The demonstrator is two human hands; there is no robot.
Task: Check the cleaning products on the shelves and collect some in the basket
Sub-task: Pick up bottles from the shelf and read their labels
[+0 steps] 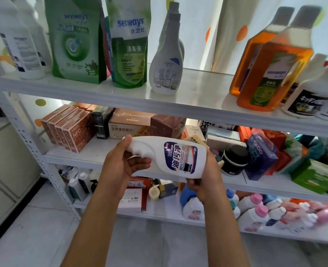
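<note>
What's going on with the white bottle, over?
Left hand grips neck, right hand grips base. White bottle held sideways, label up. No basket in view. Nothing in the way.

You are holding a smooth white plastic bottle (170, 158) wearing a glossy printed label (181, 157); the shelf (109, 91) is showing glossy white boards, its metal upright (30, 139) looking matt, perforated.
</note>
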